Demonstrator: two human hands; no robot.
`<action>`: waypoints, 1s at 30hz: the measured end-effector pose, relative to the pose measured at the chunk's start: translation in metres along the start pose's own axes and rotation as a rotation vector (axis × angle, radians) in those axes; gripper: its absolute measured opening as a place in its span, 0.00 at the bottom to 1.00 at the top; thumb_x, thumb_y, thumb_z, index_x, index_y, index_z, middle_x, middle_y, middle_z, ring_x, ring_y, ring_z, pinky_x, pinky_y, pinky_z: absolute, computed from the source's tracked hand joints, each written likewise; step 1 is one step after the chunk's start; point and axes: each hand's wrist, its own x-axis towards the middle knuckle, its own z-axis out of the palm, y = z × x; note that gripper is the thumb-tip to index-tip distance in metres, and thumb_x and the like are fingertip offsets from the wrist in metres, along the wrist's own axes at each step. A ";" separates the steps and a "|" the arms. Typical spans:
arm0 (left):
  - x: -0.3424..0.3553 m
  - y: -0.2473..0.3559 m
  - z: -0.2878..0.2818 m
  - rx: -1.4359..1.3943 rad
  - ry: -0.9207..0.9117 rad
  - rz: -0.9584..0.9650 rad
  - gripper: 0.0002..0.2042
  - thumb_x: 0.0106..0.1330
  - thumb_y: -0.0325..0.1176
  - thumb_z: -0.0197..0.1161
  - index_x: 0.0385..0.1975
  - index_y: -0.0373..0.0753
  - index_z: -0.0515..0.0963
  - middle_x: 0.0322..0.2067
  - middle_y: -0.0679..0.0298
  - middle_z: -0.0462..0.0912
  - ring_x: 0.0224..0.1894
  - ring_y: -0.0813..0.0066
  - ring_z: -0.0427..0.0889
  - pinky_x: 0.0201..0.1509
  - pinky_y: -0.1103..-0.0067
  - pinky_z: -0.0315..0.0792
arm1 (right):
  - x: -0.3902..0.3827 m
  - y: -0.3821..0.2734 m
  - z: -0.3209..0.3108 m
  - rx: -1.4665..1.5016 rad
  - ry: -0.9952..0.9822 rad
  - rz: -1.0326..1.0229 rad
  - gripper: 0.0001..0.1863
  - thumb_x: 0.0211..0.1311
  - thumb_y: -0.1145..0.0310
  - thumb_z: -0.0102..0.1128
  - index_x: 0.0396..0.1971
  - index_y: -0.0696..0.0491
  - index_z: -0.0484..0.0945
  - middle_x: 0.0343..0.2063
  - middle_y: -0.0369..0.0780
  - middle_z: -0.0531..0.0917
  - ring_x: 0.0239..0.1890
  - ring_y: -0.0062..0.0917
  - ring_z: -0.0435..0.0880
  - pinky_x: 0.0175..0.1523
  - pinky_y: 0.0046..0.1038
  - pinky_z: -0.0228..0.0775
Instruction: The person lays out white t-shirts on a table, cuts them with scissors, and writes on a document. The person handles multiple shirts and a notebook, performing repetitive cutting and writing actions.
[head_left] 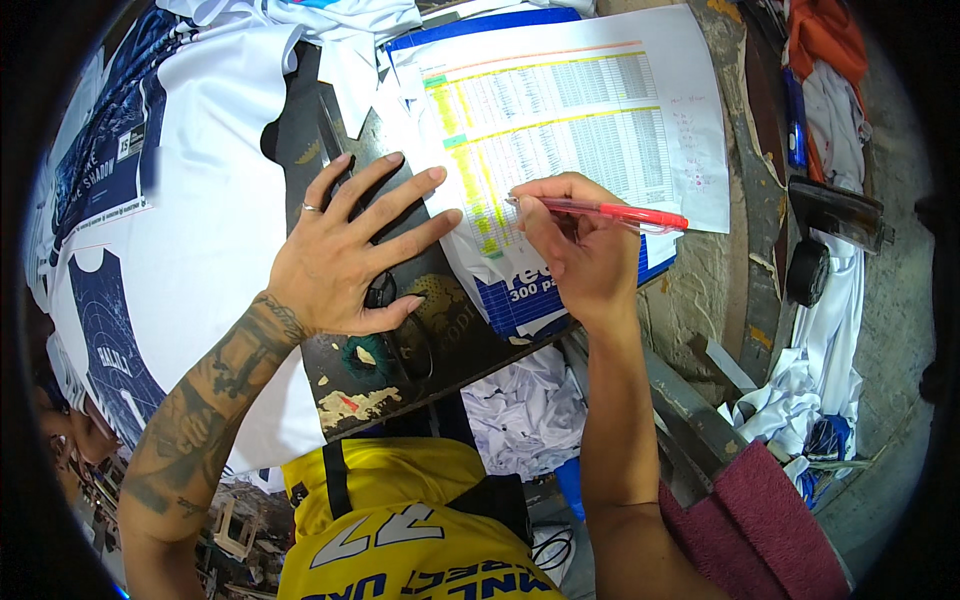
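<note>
My right hand (590, 240) is closed around a red pen (640, 214), its tip touching or just above a printed sheet (700, 90). Small rows fill the sheet, with yellow and green highlighting and some red handwriting at the right. Under it lies a blue package (535, 300). Spread flat with fingers apart, my left hand (365, 245) wears a ring and rests over the dark work surface (450, 350), beside white fabric. A pair of black-handled scissors (380, 290) lies partly hidden beneath that hand.
White fabric (215, 150) with dark blue printed jersey panels (110, 340) covers the left side. Crumpled white cloth (525, 405) lies below the table edge. A maroon cushion-like piece (765, 530) is at lower right, and more white cloth (825, 310) hangs at the far right.
</note>
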 end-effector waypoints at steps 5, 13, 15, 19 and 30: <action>0.000 -0.001 -0.001 -0.020 -0.003 0.003 0.37 0.61 0.62 0.61 0.73 0.61 0.76 0.80 0.61 0.64 0.80 0.48 0.62 0.83 0.44 0.46 | 0.000 -0.001 0.002 -0.035 0.006 0.018 0.03 0.76 0.80 0.62 0.43 0.60 0.83 0.21 0.29 0.77 0.22 0.08 0.72 0.28 0.16 0.62; 0.000 0.000 -0.010 -0.053 -0.024 -0.012 0.38 0.60 0.62 0.66 0.74 0.66 0.74 0.81 0.68 0.63 0.80 0.55 0.62 0.83 0.43 0.45 | 0.017 -0.002 0.019 -0.076 0.059 -0.084 0.04 0.77 0.74 0.65 0.42 0.58 0.85 0.22 0.28 0.80 0.23 0.06 0.72 0.29 0.15 0.61; 0.001 0.000 -0.011 -0.073 -0.041 -0.016 0.38 0.60 0.63 0.66 0.74 0.66 0.74 0.81 0.68 0.63 0.80 0.55 0.62 0.83 0.43 0.45 | 0.022 -0.003 0.021 -0.031 0.046 -0.050 0.04 0.77 0.74 0.65 0.43 0.59 0.85 0.23 0.28 0.80 0.24 0.06 0.73 0.30 0.15 0.62; 0.001 -0.001 -0.012 -0.094 -0.054 -0.017 0.40 0.58 0.62 0.69 0.75 0.66 0.73 0.80 0.68 0.64 0.81 0.56 0.60 0.83 0.44 0.46 | 0.029 -0.003 0.023 -0.105 0.066 -0.099 0.04 0.77 0.75 0.65 0.43 0.59 0.85 0.24 0.28 0.81 0.25 0.06 0.74 0.31 0.15 0.63; 0.003 -0.001 -0.011 -0.147 -0.051 -0.025 0.46 0.49 0.57 0.78 0.75 0.66 0.73 0.79 0.66 0.66 0.81 0.52 0.60 0.81 0.41 0.48 | 0.044 -0.005 0.025 -0.095 0.056 -0.094 0.06 0.77 0.74 0.66 0.46 0.61 0.86 0.26 0.30 0.82 0.21 0.06 0.69 0.28 0.15 0.58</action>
